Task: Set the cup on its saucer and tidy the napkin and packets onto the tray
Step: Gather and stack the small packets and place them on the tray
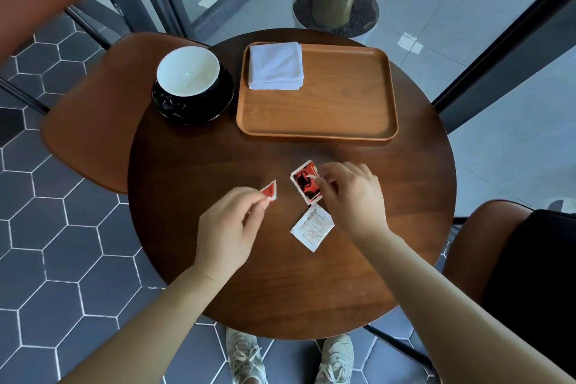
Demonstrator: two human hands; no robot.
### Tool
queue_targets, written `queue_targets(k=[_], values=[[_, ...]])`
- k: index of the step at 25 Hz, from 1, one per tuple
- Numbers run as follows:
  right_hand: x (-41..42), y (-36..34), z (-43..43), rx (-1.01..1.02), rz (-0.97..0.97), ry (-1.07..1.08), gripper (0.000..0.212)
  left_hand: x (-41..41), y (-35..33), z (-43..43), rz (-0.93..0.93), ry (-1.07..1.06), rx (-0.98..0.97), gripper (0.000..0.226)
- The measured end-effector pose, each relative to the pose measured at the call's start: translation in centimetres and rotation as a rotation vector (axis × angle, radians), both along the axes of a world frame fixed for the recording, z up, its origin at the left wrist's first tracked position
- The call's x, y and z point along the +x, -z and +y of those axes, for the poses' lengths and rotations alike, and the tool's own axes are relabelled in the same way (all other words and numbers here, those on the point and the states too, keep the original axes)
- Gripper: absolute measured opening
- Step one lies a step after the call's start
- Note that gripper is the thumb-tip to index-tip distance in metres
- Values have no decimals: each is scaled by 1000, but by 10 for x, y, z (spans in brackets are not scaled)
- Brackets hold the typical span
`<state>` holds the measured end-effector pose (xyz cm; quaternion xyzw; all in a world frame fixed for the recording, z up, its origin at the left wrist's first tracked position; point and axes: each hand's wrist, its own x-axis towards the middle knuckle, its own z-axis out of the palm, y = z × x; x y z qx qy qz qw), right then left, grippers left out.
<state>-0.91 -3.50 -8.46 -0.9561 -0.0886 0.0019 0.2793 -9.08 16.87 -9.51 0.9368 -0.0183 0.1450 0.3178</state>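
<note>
A black cup with a white inside [188,75] stands on its black saucer [215,109] at the table's far left. A folded white napkin [276,65] lies in the far left corner of the wooden tray [327,121]. My left hand [227,227] pinches a small red torn packet piece [270,190] just above the table. My right hand [352,196] pinches the right edge of a red and black packet [304,185]. A white packet [312,227] lies flat on the table just below it, beside my right wrist.
The round dark wooden table [218,259] has brown chairs at the far left [93,121] and near right [486,234]. A potted trunk [336,0] stands behind the tray. My shoes [246,355] show under the near edge.
</note>
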Motion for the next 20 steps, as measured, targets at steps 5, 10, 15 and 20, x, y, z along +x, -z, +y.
queue_targets(k=[5,10,15,20], values=[[3,7,-5,-66,11,35,20,33,-11,2,70,-299,-230,19],[1,9,-4,-128,0,15,24,33,-2,11,135,-376,-59,30],[0,7,2,-261,2,-43,43,20,9,15,133,-223,175,31],[6,4,11,-233,50,-75,43,27,13,21,152,-153,326,45]])
